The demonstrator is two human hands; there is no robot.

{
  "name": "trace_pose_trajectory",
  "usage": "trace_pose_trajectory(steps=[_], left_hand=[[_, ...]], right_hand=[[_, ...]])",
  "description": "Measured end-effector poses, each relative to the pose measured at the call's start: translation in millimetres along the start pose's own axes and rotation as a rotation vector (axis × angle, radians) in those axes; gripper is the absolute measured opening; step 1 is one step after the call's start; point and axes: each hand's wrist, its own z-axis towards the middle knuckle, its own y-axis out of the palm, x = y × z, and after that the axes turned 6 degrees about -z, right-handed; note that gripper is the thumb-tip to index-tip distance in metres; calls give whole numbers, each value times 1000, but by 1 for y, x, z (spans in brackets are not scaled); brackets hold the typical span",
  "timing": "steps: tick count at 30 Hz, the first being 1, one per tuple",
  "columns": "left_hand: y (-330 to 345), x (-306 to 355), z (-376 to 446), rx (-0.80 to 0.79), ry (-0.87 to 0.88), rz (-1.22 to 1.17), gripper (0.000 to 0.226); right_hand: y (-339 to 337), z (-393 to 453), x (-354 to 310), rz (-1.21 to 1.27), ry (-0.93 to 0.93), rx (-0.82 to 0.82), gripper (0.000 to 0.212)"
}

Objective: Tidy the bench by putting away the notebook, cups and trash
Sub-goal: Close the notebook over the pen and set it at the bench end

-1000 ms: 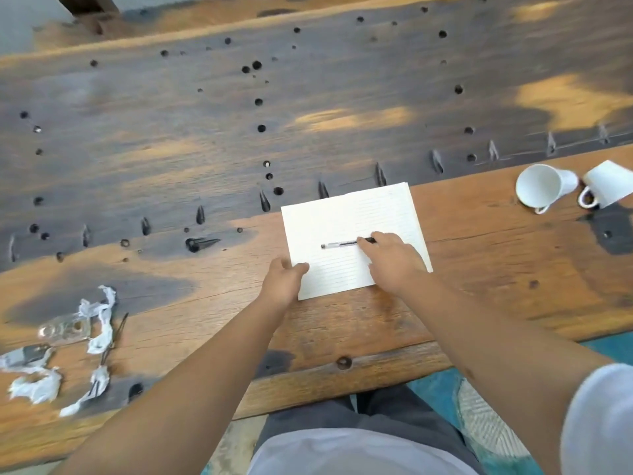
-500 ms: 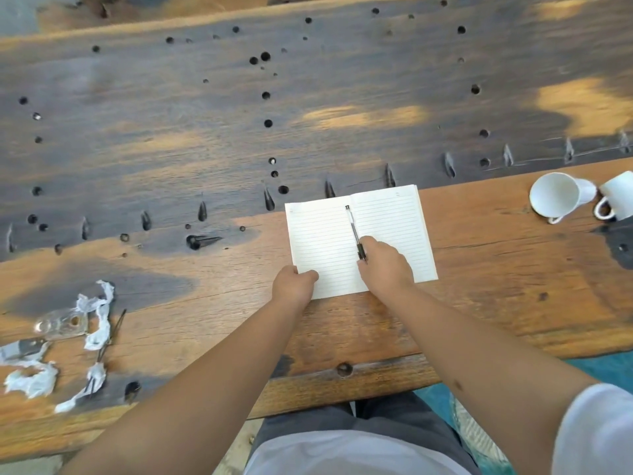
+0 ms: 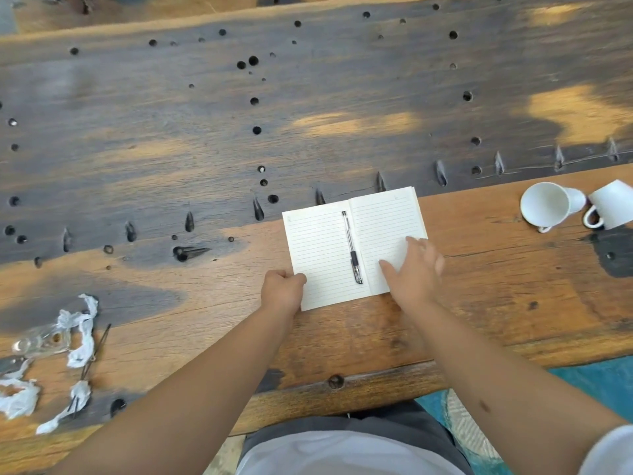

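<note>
An open lined notebook (image 3: 318, 248) lies flat on the wooden bench (image 3: 479, 303). A black pen (image 3: 352, 246) rests along its centre fold. My left hand (image 3: 281, 292) grips the notebook's lower left corner. My right hand (image 3: 416, 272) lies on the right page near its outer edge, fingers spread and blurred, with nothing in it. Two white cups lie on their sides at the right: one (image 3: 546, 205) with its mouth towards me, the other (image 3: 613, 205) beside it, handle down. Crumpled white trash (image 3: 80, 332) is scattered at the left.
A clear plastic wrapper (image 3: 41, 342) and thin dark sticks (image 3: 97, 347) lie among the scraps at the left. The far part of the bench is a dark board (image 3: 308, 97) with several drilled holes. My lap and a teal floor (image 3: 603, 382) show below the near edge.
My right hand turned the pen from crosswise to lie along the fold, let go of it and moved right onto the right page. The left hand stays on the corner.
</note>
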Motion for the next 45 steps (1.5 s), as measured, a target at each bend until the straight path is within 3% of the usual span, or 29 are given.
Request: trace_pose_trajectory(steps=[3, 7, 11, 15, 18, 21, 24, 26, 28, 30, 35, 38, 42, 45], left_hand=[[4, 6, -2, -17, -33, -38, 27], [9, 13, -5, -80, -92, -57, 18], [10, 16, -8, -55, -17, -25, 27], [5, 20, -23, -112, 179, 31, 16], [5, 23, -38, -185, 324, 99, 12], [11, 23, -48, -399, 346, 86, 16], [23, 20, -47, -574, 326, 161, 25], [36, 16, -38, -548, 307, 248, 34], [50, 13, -30, -412, 295, 393, 58], [60, 13, -26, -301, 295, 380, 68], [69, 12, -9, -208, 120, 135, 45], [63, 4, -2, -250, -17, -17, 33], [49, -7, -2, -315, -45, -73, 26], [37, -10, -11, -427, -38, -120, 22]], right_hand=[[-9, 8, 15, -75, 168, -65, 93], [-16, 23, 21, -145, 157, -97, 93], [-20, 36, 22, 108, 233, -117, 64], [-19, 32, 21, 98, 212, -182, 28], [-11, 21, 22, 147, 145, -167, 20], [-5, 11, 22, 261, 166, -138, 8], [-5, 7, 18, 407, 249, -142, 20], [-4, 8, 16, 498, 277, -140, 30], [-3, 8, 13, 593, 312, -159, 34], [-5, 7, 9, 601, 325, -174, 36], [-6, 2, 4, 395, 205, -246, 10], [-3, -6, 6, 372, 149, -307, 13], [-2, -19, 14, 415, 117, -326, 21], [-10, -32, 18, 631, 194, -372, 35]])
